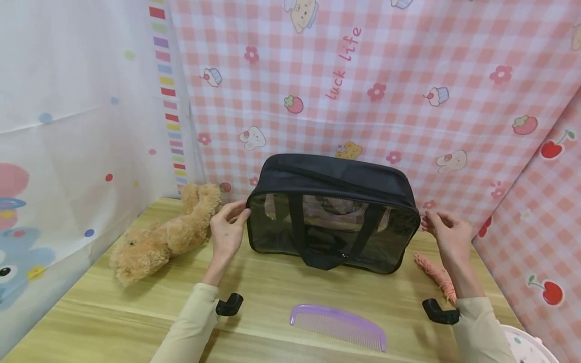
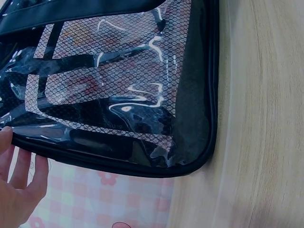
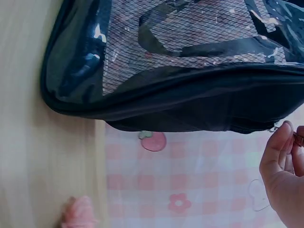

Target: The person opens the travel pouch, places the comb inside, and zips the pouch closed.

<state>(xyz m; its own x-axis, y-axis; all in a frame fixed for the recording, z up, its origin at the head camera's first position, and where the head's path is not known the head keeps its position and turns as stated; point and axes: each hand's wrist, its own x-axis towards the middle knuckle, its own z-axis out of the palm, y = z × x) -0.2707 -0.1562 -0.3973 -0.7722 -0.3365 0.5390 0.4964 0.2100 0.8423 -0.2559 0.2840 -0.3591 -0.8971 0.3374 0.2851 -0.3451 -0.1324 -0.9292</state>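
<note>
A black bag (image 1: 333,212) with see-through panels and a black strap handle stands on the wooden table. At its left edge my left hand (image 1: 228,227) holds the rim, thumb in front and fingers behind; the left wrist view shows this hand (image 2: 21,190) at the piping of the bag (image 2: 114,90). On the opposite side, my right hand (image 1: 449,232) pinches a small zipper pull (image 3: 298,139) at the bag's end. The right wrist view shows thumb and fingers together there. Mesh shows through the clear panel (image 3: 190,28).
A fluffy tan plush toy (image 1: 168,239) lies at the left. In front of the bag is a purple comb (image 1: 338,325). A pink twisted rope-like item (image 1: 436,275) lies beside the right forearm. Part of a white round container (image 1: 526,345) shows at the lower right. Patterned curtains (image 1: 317,126) hang behind.
</note>
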